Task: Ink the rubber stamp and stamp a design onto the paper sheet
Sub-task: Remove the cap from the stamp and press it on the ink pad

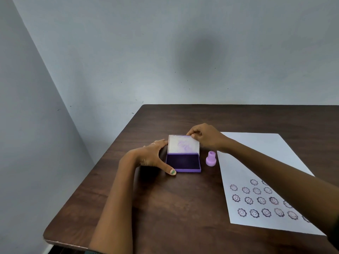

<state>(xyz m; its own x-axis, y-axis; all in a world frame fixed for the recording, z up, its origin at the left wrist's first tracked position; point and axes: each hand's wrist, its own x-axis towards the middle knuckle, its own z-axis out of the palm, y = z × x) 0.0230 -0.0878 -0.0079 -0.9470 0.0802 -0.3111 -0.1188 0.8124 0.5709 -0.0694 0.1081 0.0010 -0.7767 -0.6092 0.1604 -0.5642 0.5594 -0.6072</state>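
Observation:
A purple ink pad box (183,162) lies in the middle of the dark wooden table (165,208), its dark pad exposed. Its white lid (183,144) stands raised at the back. My right hand (203,137) pinches the lid's top right corner. My left hand (156,156) braces the box's left side, thumb against the front left corner. A small lilac rubber stamp (211,158) stands upright just right of the box, untouched. The white paper sheet (256,162) lies further right, with rows of several smiley flower prints (260,200) on its near half.
The table's left edge and rounded front left corner (49,237) are near. A pale wall (165,52) stands directly behind the table. My right forearm (284,176) crosses over the paper.

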